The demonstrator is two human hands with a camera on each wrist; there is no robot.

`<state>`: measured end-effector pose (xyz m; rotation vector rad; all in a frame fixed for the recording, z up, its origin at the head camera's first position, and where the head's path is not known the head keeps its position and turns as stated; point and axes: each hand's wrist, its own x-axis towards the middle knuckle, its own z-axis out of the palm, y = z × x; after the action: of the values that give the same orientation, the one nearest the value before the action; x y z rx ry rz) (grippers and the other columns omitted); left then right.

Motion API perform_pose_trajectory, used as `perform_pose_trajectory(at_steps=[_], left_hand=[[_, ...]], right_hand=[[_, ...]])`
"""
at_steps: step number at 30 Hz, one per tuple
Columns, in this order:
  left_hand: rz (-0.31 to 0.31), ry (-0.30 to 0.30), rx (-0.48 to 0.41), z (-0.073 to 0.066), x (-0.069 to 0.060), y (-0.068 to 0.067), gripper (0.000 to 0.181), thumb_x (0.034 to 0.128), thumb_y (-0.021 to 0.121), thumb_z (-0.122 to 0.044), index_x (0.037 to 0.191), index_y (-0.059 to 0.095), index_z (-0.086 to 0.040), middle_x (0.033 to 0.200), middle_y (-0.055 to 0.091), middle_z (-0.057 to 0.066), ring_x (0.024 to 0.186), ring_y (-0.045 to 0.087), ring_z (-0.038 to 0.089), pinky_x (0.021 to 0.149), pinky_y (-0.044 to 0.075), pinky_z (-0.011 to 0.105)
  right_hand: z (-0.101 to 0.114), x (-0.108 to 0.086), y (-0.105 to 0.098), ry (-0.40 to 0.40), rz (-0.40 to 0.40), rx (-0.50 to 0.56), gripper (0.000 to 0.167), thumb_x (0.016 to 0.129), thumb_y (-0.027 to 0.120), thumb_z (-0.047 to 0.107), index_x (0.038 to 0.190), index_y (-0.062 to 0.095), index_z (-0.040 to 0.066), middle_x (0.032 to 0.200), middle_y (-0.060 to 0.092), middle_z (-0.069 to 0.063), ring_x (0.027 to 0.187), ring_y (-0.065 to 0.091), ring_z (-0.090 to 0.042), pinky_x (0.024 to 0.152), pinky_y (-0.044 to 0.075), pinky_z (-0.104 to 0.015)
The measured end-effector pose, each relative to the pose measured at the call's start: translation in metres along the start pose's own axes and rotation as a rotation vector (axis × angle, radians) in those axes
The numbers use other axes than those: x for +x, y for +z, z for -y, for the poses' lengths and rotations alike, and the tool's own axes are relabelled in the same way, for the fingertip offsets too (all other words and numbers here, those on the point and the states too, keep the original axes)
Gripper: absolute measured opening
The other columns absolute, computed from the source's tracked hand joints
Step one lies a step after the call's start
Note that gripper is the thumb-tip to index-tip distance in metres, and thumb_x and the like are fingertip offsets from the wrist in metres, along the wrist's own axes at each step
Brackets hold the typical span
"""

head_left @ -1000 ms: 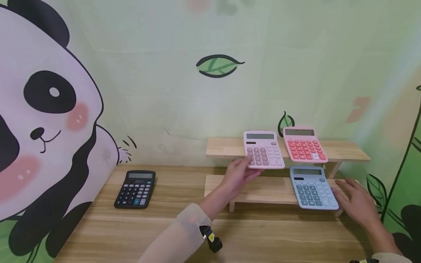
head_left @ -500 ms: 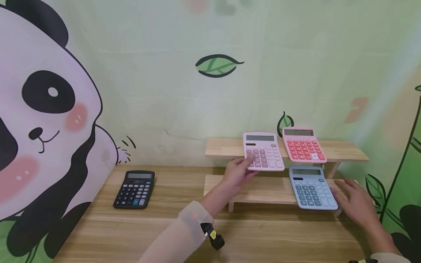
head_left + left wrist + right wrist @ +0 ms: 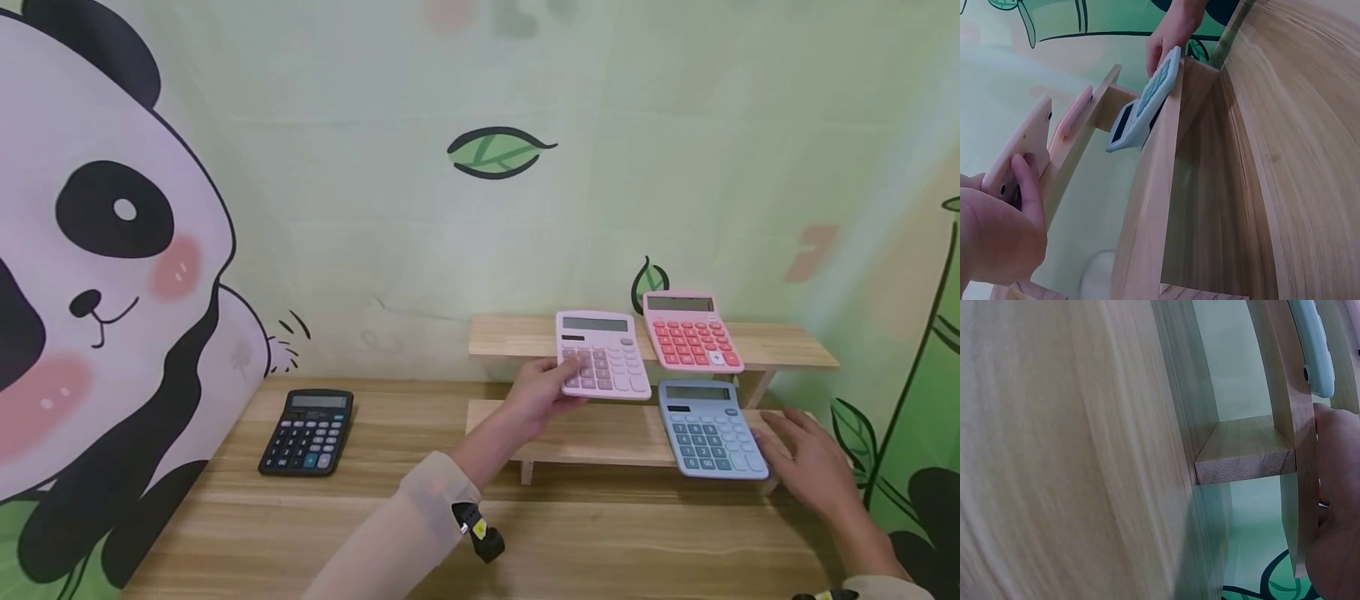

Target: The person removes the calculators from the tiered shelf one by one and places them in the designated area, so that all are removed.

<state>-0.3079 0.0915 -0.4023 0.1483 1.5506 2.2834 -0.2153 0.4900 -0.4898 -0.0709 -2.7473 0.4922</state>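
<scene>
My left hand (image 3: pixel 536 396) grips a pale pink calculator (image 3: pixel 607 358) at its lower left corner, thumb on the keys and fingers behind. In the left wrist view that calculator (image 3: pixel 1025 147) is held apart from the shelves. A blue calculator (image 3: pixel 712 433) leans on the lower shelf (image 3: pixel 600 433), facing me. Beside its right edge, my right hand (image 3: pixel 813 467) rests on the shelf's right end with relaxed fingers. The right wrist view shows only part of this hand (image 3: pixel 1338 494). A coral-pink calculator (image 3: pixel 693 333) leans on the upper shelf (image 3: pixel 787 340).
A black calculator (image 3: pixel 307 433) lies on the wooden table (image 3: pixel 247 533) to the left. Short wooden legs (image 3: pixel 527 472) hold up the two-step stand. Behind it hangs a green backdrop (image 3: pixel 360 208) with a printed panda (image 3: pixel 112 292).
My left hand has lowered the pale pink calculator slightly, its lower edge now overlapping more of the lower shelf in view. My right hand and the other calculators stay in place.
</scene>
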Motion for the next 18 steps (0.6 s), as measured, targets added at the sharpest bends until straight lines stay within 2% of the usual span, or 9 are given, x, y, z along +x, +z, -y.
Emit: perform_pose_trajectory(at_steps=[8,13,18], left_hand=[[-0.011,0.02,0.009,0.001,-0.004,0.002,0.033,0.103,0.073,-0.023,0.124,0.069,0.003,0.11,0.076,0.015,0.099,0.077,0.026,0.091,0.063,0.039],[-0.023,0.03,0.024,0.0,-0.006,0.003,0.034,0.1038,0.072,-0.024,0.125,0.069,0.003,0.111,0.075,0.014,0.1,0.077,0.025,0.09,0.063,0.037],[-0.011,0.043,0.027,-0.008,-0.015,0.001,0.04,0.1029,0.073,-0.024,0.13,0.064,0.004,0.112,0.075,0.015,0.1,0.077,0.025,0.088,0.064,0.034]], right_hand=[[0.0,0.0,0.001,-0.006,-0.001,-0.001,0.064,0.11,0.052,0.044,0.142,0.054,-0.011,0.15,0.038,-0.045,0.136,0.033,-0.069,0.102,0.03,-0.084],[0.002,-0.002,-0.001,-0.002,0.002,-0.004,0.064,0.11,0.052,0.045,0.143,0.054,-0.01,0.151,0.038,-0.045,0.136,0.033,-0.068,0.102,0.03,-0.084],[0.002,-0.001,-0.001,-0.009,0.005,-0.001,0.063,0.111,0.052,0.044,0.143,0.054,-0.011,0.15,0.037,-0.045,0.136,0.033,-0.069,0.102,0.03,-0.084]])
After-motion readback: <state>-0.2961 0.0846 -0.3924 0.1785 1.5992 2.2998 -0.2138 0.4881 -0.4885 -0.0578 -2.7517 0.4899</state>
